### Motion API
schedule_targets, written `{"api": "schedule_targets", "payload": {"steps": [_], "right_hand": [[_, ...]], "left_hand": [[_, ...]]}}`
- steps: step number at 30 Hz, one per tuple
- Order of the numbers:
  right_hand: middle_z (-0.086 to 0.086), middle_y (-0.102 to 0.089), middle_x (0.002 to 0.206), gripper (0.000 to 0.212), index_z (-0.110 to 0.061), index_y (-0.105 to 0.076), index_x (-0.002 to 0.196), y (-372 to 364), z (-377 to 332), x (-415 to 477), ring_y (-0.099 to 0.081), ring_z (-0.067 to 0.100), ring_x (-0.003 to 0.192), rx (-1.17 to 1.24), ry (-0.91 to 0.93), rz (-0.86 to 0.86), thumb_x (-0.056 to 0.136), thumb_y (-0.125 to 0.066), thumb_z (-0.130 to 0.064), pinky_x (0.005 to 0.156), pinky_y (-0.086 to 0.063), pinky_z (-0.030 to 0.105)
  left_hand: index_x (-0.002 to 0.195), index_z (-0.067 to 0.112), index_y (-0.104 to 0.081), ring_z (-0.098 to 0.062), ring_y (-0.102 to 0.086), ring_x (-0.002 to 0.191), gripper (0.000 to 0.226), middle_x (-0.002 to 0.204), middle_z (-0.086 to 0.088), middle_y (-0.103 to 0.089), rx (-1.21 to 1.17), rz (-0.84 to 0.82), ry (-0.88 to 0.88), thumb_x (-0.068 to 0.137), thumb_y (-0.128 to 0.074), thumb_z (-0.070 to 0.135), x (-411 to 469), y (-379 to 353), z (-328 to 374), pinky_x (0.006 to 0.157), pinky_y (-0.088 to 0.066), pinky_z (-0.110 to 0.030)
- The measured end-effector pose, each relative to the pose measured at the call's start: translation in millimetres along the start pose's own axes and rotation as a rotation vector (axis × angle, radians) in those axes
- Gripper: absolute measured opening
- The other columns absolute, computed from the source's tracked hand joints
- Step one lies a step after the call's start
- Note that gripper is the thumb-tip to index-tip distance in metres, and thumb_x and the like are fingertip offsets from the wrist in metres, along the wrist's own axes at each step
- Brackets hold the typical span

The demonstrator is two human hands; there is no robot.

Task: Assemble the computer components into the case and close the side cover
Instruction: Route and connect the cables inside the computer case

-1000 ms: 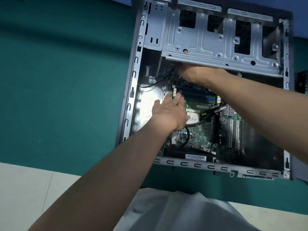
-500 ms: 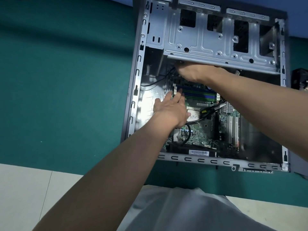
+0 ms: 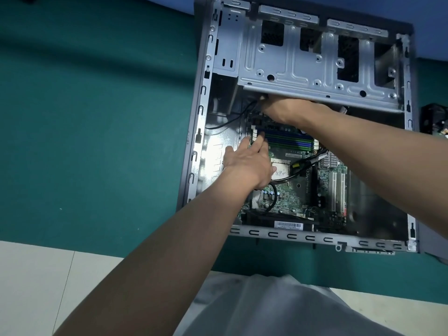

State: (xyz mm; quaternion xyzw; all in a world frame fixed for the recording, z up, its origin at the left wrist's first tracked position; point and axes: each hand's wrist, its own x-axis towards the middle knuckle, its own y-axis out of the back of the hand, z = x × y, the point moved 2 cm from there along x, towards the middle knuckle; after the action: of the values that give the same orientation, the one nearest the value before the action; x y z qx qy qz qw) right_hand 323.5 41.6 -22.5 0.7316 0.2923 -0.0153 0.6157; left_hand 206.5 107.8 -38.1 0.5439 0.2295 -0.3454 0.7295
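Note:
The open computer case (image 3: pixel 291 235) lies on its side, with a green motherboard (image 3: pixel 298 190) inside. My left hand (image 3: pixel 249 163) reaches in with straight fingers, and the fingertips touch the left end of the blue and green memory slots (image 3: pixel 291 139). My right hand (image 3: pixel 288 110) reaches under the edge of the silver drive cage (image 3: pixel 303 69) at the board's far corner. The cage hides its fingers, so I cannot tell what they hold. Beside my left hand sits the bare processor (image 3: pixel 281 170).
The case rests on a teal table (image 3: pixel 97 141). Black cables (image 3: pixel 225 123) run loose inside the case by the far left wall. A black part (image 3: pixel 434 122) lies just off the case's right side. Pale floor (image 3: pixel 36 287) shows below the table edge.
My left fingertips have crept slightly up onto the end of the memory slots. My right hand has stayed under the drive cage.

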Motion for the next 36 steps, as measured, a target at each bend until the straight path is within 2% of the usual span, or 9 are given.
{"api": "schedule_targets", "payload": {"steps": [3, 5, 9, 15, 21, 24, 27, 30, 36], "right_hand": [[0.013, -0.062, 0.1, 0.034, -0.006, -0.058, 0.105, -1.2, -5.6, 0.5, -0.051, 0.02, 0.07, -0.016, 0.015, -0.068, 0.104, -0.029, -0.024, 0.069, -0.038, 0.028], [0.017, -0.062, 0.101, 0.03, -0.005, -0.057, 0.099, -1.4, -6.5, -0.2, -0.045, 0.018, 0.062, -0.031, 0.006, -0.079, 0.103, -0.031, -0.017, 0.066, -0.035, 0.027], [0.017, -0.064, 0.104, 0.028, -0.003, -0.059, 0.111, -1.2, -0.3, 0.5, -0.051, 0.023, 0.074, -0.003, -0.016, -0.033, 0.102, -0.035, -0.016, 0.065, -0.037, 0.028], [0.008, -0.061, 0.093, 0.027, -0.013, -0.058, 0.099, -2.6, -3.1, 1.4, -0.047, 0.012, 0.061, 0.008, -0.009, -0.066, 0.103, -0.033, -0.022, 0.055, -0.034, 0.022], [0.017, -0.063, 0.107, 0.031, -0.004, -0.057, 0.114, 0.5, -1.8, -0.6, -0.061, 0.029, 0.088, 0.018, 0.001, -0.018, 0.104, -0.033, -0.02, 0.073, -0.044, 0.031], [0.015, -0.064, 0.102, 0.035, -0.006, -0.059, 0.108, -1.7, -5.2, 1.0, -0.06, 0.028, 0.085, -0.039, -0.001, -0.063, 0.104, -0.03, -0.024, 0.076, -0.047, 0.034], [0.012, -0.062, 0.098, 0.029, -0.007, -0.058, 0.103, -3.4, -3.3, 0.6, -0.054, 0.023, 0.074, -0.03, -0.029, -0.096, 0.102, -0.032, -0.02, 0.066, -0.043, 0.03], [0.013, -0.062, 0.093, 0.026, -0.005, -0.059, 0.106, -2.7, 0.9, 2.6, -0.053, 0.023, 0.071, -0.001, -0.008, -0.011, 0.101, -0.037, -0.017, 0.062, -0.039, 0.028], [-0.003, -0.047, 0.065, 0.025, -0.015, -0.054, 0.088, -4.7, -0.6, 7.6, -0.043, 0.01, 0.053, 0.007, -0.014, -0.002, 0.102, -0.036, -0.025, 0.047, -0.029, 0.022]], "left_hand": [[0.156, 0.016, -0.001, -0.023, 0.01, 0.149, 0.067, 0.162, 0.006, 0.012, -0.001, 0.008, 0.002, 0.103, -0.029, 0.046, 0.3, 0.4, -0.1, 0.118, -0.01, -0.054], [0.156, 0.016, -0.001, -0.023, 0.009, 0.149, 0.067, 0.162, 0.006, 0.011, -0.001, 0.006, 0.001, 0.103, -0.03, 0.046, 0.4, 0.4, 0.1, 0.118, -0.011, -0.054], [0.155, 0.016, 0.001, -0.023, 0.01, 0.149, 0.067, 0.162, 0.006, 0.014, -0.008, 0.003, 0.002, 0.103, -0.03, 0.045, 0.6, 0.4, 0.4, 0.118, -0.009, -0.055], [0.156, 0.016, -0.002, -0.023, 0.009, 0.149, 0.067, 0.163, 0.006, 0.01, 0.003, 0.013, 0.005, 0.103, -0.029, 0.047, 0.8, 0.4, 0.4, 0.118, -0.012, -0.054], [0.156, 0.016, 0.001, -0.023, 0.01, 0.149, 0.067, 0.162, 0.006, 0.014, 0.004, 0.008, 0.002, 0.103, -0.029, 0.046, 1.2, -0.4, 0.0, 0.118, -0.01, -0.054], [0.156, 0.016, -0.002, -0.023, 0.009, 0.149, 0.067, 0.163, 0.006, 0.009, 0.003, 0.022, 0.002, 0.103, -0.03, 0.047, 1.4, -0.2, -0.3, 0.117, -0.012, -0.054], [0.156, 0.016, -0.003, -0.022, 0.008, 0.149, 0.067, 0.163, 0.007, 0.007, 0.007, 0.026, 0.005, 0.103, -0.03, 0.047, 1.5, 0.0, -0.7, 0.117, -0.013, -0.053], [0.155, 0.016, 0.0, -0.023, 0.009, 0.149, 0.066, 0.162, 0.006, 0.012, 0.002, 0.021, -0.002, 0.103, -0.029, 0.046, 1.4, -0.7, -0.6, 0.118, -0.01, -0.054], [0.156, 0.017, -0.003, -0.023, 0.008, 0.149, 0.066, 0.163, 0.007, 0.01, 0.003, 0.025, 0.004, 0.103, -0.028, 0.048, 2.7, -0.9, -0.6, 0.118, -0.012, -0.053]]}}
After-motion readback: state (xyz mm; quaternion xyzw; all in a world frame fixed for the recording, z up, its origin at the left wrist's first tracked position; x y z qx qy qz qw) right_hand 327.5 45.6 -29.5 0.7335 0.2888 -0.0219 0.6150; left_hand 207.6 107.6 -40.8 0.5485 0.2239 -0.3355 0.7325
